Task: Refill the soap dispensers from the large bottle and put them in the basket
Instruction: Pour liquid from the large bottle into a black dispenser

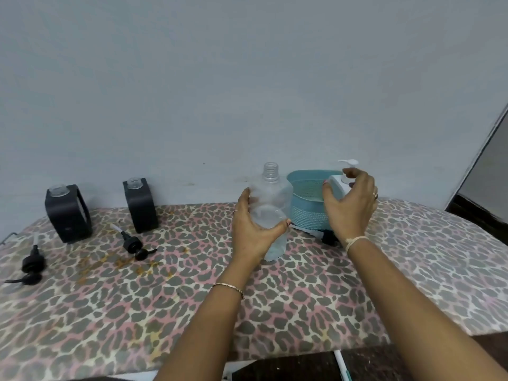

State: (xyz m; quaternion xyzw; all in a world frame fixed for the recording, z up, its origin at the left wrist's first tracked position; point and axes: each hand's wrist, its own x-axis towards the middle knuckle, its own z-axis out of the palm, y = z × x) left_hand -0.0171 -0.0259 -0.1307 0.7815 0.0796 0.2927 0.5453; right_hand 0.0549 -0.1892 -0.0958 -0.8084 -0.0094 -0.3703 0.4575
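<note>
Left hand (255,232) wraps its fingers round the big bottle (272,196), prob steadying it since the cap's off. Right hand (350,204) fingers curl round the white dispenser (337,185) at the basket (308,207) rim, looks like it's going in. Black dispensers (68,213) sit open on the tabletop (302,298).

A padded surface covered in pink, grey and cream leopard-print cloth (302,298) fills the lower half. Orange-brown stains (122,262) mark the cloth toward nine o'clock. A plain pale blue-grey wall (220,78) rises behind at twelve o'clock. A grey panel (492,166) with a pale frame leans in at three o'clock. A white stick (340,365) lies at six o'clock, beyond the cloth's near edge.
</note>
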